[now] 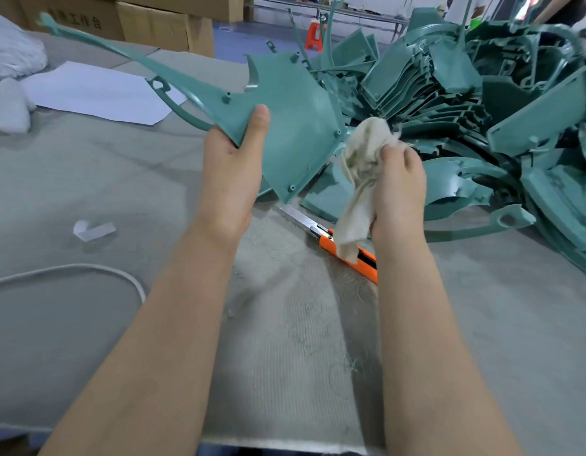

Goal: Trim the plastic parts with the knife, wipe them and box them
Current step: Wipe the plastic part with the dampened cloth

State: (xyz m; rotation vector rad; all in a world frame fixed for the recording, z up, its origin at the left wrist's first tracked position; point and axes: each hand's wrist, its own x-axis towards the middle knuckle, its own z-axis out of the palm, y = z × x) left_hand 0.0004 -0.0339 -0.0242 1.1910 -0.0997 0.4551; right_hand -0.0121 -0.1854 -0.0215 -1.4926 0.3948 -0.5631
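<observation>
Tilting above the grey felt-covered table [87, 179], 1 flat teal plastic panel with a long thin curved arm [285, 120] is the part in hand; it is held clear of the surface, its arm reaching up and away to the left. The left hand [232, 169] grips its near edge, thumb pressed on the upper face and fingers closed underneath, out of sight. The right hand [398, 182] is bunched shut around a crumpled off-white cloth rag [360, 166], which sits just beside the panel's right edge; whether it touches the plastic I cannot tell. This looks like the wiping step. Below the rag's hanging tail lies an orange utility knife with its metal blade extended [337, 238], flat on the table. Beyond stands a large heap of similar teal plastic parts [482, 110]. The main risk, as I judge it, is that exposed blade: the dangling rag or a dropped wrist could snag on it. Hard rubbing could also flex or snap the thin arm, or twist the panel out of a 1-handed edge grip.
</observation>
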